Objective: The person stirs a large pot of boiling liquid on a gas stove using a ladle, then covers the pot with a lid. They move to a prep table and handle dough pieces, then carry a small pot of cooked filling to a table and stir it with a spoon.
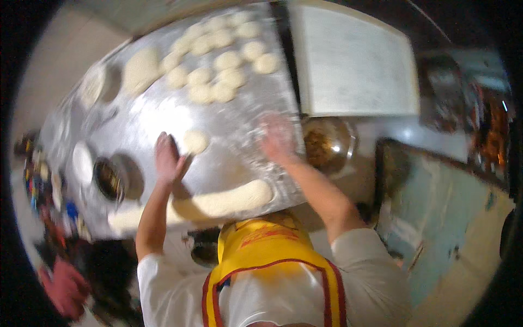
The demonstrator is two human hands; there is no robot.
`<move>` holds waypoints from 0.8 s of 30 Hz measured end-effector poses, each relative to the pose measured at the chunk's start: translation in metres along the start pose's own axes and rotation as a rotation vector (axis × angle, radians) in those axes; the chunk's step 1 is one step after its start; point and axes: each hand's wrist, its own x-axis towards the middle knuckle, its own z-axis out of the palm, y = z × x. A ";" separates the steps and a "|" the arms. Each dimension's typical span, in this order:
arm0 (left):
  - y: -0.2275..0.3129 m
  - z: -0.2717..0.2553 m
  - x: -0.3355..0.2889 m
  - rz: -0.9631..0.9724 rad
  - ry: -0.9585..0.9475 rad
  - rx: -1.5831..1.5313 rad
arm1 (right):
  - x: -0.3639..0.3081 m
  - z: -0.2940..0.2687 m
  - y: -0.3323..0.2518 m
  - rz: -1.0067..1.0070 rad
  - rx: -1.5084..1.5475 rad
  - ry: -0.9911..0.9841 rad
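Note:
My left hand (170,158) is over the metal tabletop with its fingers stretched out and its thumb apart. Just to its right lies one small round of dough (195,141). My right hand (277,133) is low over a patch of loose flour near the table's right edge; motion smears its fingers. Along the near edge stretches a long thick dough roll (229,201), passing beneath my left forearm. Several flattened dough rounds (222,61) are grouped at the far side, some touching or overlapping. A larger dough slab (141,71) is left of them.
A shallow white tray (357,60) stands beyond the table's right edge. Below it sits a metal bowl (328,144) of brownish filling. At the left are a dark-filled metal container (108,179), a white lid or dish (83,162) and a round pale container (93,86).

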 end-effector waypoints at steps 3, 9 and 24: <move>0.016 0.006 0.013 -0.011 0.114 -0.176 | 0.005 -0.005 -0.001 -0.042 -0.077 0.053; 0.109 0.028 0.044 0.108 0.110 -0.342 | 0.006 -0.012 -0.006 -0.032 0.036 0.111; 0.174 0.067 0.046 0.403 0.147 -0.373 | 0.007 -0.002 -0.001 -0.037 0.087 0.215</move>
